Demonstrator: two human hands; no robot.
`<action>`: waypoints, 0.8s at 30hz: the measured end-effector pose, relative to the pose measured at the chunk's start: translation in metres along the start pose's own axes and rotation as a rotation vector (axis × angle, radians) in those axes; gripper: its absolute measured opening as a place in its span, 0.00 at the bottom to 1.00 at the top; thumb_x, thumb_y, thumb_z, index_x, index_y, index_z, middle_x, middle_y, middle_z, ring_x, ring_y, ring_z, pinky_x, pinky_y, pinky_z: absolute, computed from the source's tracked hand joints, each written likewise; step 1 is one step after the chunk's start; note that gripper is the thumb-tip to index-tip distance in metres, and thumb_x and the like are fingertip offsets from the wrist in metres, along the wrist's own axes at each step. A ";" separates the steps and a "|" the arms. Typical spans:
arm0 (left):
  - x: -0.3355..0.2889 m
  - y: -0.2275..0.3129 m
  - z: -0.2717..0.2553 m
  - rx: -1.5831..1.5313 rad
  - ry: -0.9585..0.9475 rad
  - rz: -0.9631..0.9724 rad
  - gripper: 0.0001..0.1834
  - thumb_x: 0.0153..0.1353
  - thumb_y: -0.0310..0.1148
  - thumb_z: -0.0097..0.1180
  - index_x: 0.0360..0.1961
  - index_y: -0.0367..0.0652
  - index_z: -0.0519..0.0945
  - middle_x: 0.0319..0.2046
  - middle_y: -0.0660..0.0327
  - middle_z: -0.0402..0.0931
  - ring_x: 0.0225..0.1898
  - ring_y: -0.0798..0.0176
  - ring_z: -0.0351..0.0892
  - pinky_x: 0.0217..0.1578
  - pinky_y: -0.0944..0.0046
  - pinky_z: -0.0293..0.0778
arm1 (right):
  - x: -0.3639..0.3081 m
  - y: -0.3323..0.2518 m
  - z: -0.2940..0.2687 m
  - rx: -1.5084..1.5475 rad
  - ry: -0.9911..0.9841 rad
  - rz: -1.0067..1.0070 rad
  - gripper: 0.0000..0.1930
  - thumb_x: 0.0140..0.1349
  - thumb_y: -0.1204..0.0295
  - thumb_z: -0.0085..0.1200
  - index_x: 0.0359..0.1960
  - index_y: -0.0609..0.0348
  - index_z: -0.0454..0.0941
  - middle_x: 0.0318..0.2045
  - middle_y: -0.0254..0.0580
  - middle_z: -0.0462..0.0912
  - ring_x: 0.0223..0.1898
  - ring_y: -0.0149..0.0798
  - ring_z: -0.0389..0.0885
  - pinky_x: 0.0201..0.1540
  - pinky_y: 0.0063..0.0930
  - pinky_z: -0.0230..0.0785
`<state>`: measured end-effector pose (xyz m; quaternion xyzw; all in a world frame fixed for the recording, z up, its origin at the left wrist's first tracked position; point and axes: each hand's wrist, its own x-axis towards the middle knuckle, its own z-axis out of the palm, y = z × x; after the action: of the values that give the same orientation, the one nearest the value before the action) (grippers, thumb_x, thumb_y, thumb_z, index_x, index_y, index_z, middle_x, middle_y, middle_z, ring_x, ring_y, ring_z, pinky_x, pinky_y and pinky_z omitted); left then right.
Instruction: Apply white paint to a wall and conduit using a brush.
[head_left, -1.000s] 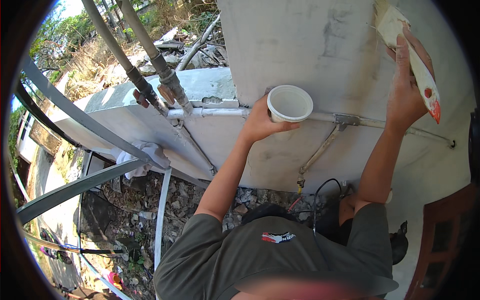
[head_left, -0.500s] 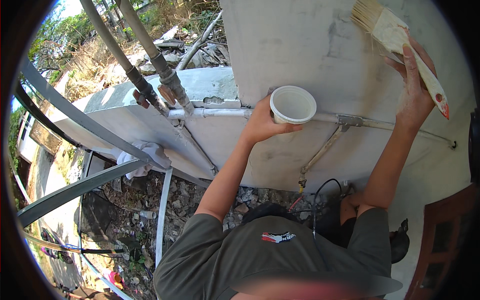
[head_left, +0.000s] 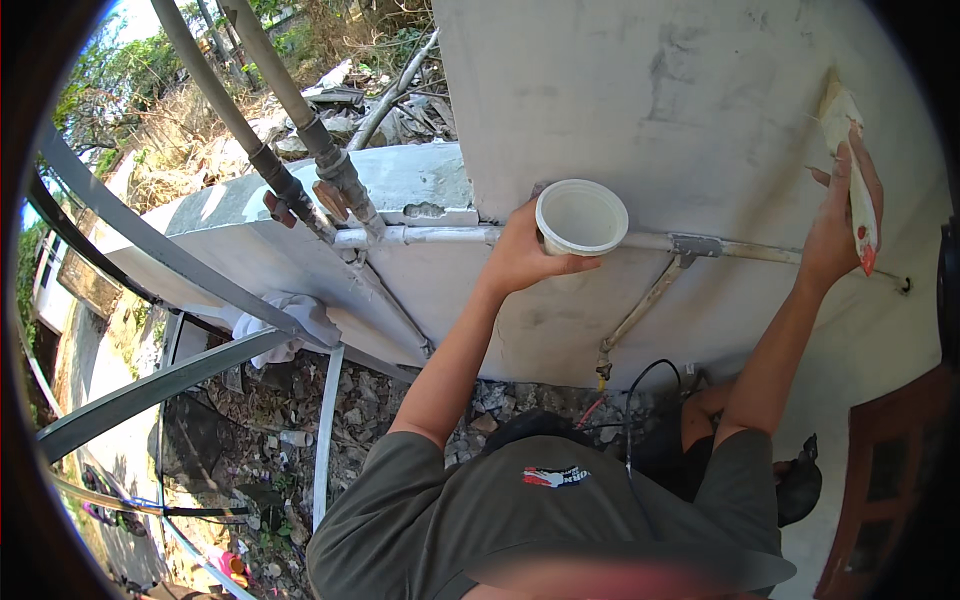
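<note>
My left hand (head_left: 527, 245) is wrapped around a round white plastic tub (head_left: 582, 217), held upright in front of the wall, its open top facing me. Whitish material shows inside, but how deep it is I cannot tell. At the far right my right hand (head_left: 838, 220) grips a paintbrush (head_left: 840, 115) by its pale, red-tipped handle. The brush is turned edge-on, with its bristles pointing up at the whitish wall (head_left: 600, 90). The bristles are at or very near the wall surface; contact is hard to make out.
A white-painted pipe (head_left: 740, 250) runs along the wall, with a branch down to a small tap (head_left: 604, 368). Two upright pipes with valves (head_left: 330, 195) stand at left. Grey metal bars (head_left: 160, 385) cross the left side. Rubble (head_left: 350, 400) covers the ground. A brown wooden door (head_left: 890, 480) is at lower right.
My right hand has moved slightly down, and the paintbrush has turned from its broad face to its edge, bristles swinging rightward. The tub in my left hand has barely shifted.
</note>
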<state>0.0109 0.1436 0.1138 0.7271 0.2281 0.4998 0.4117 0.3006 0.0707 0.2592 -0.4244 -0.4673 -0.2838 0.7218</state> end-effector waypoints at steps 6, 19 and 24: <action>0.003 0.001 0.005 -0.014 -0.001 -0.001 0.38 0.40 0.41 0.77 0.53 0.36 0.77 0.48 0.55 0.81 0.50 0.59 0.80 0.54 0.59 0.73 | -0.035 -0.016 0.019 -0.049 -0.133 -0.282 0.12 0.62 0.82 0.59 0.47 0.61 0.83 0.44 0.44 0.85 0.45 0.39 0.85 0.45 0.31 0.82; 0.002 -0.002 0.004 -0.011 -0.004 0.019 0.37 0.40 0.40 0.77 0.53 0.36 0.78 0.48 0.55 0.81 0.50 0.59 0.80 0.53 0.59 0.73 | -0.065 -0.058 0.048 0.407 -0.422 -0.186 0.09 0.64 0.81 0.57 0.45 0.67 0.82 0.45 0.49 0.82 0.41 0.38 0.83 0.33 0.29 0.86; 0.002 0.000 0.004 -0.023 -0.004 0.020 0.38 0.39 0.40 0.77 0.53 0.36 0.78 0.48 0.55 0.81 0.50 0.59 0.80 0.54 0.59 0.73 | -0.070 -0.036 0.053 0.654 -0.588 0.014 0.10 0.66 0.80 0.56 0.47 0.68 0.81 0.47 0.51 0.82 0.42 0.39 0.82 0.34 0.31 0.84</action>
<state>0.0152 0.1435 0.1147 0.7256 0.2142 0.5049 0.4155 0.2206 0.1005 0.2181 -0.2397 -0.7153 0.0167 0.6562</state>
